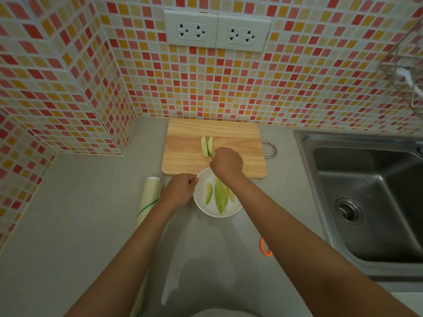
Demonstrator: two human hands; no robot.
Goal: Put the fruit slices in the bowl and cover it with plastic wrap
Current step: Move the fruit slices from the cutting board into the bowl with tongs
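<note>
Two pale green fruit slices (206,146) lie side by side on the wooden cutting board (183,156). A white bowl (206,210) stands at the board's near edge with several green slices (220,197) inside. My left hand (179,191) pinches the bowl's left rim. My right hand (226,162) hovers over the board just right of the two slices, fingers curled down at them; whether it grips one is hidden. A roll of plastic wrap (147,200) lies on the counter left of the bowl.
A steel sink (366,197) fills the right side. An orange ring-shaped object (265,247) lies on the grey counter near my right forearm. Tiled walls close the back and left. A metal handle (271,149) sticks out from the board's right edge.
</note>
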